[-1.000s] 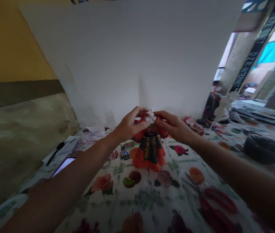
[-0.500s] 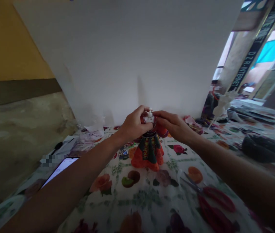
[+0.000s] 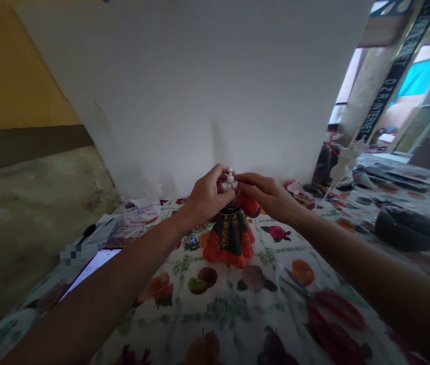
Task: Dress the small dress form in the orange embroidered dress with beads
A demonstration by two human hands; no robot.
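A small doll (image 3: 230, 235) stands upright on the flowered tablecloth, in an orange and dark green dress with beaded trim. No head shows on it; a white neck piece (image 3: 230, 177) sticks up at the top. My left hand (image 3: 210, 191) is closed around the doll's left-side shoulder, with the thumb across its chest. On the other side, my right hand (image 3: 266, 195) presses its fingers against the shoulder and upper sleeve. Its fingertips reach close to the neck, and part of the doll's upper body is hidden behind both hands.
Red-handled scissors (image 3: 330, 309) lie at the front right. A lit phone (image 3: 91, 268) is beside my left forearm. A black bundle (image 3: 412, 229) and a white figure on a stick (image 3: 346, 165) are at right. Behind the doll stands a white board (image 3: 215, 76).
The view has shifted slightly, so everything sits a little farther left. Both hands keep their hold on the doll with hardly any movement.
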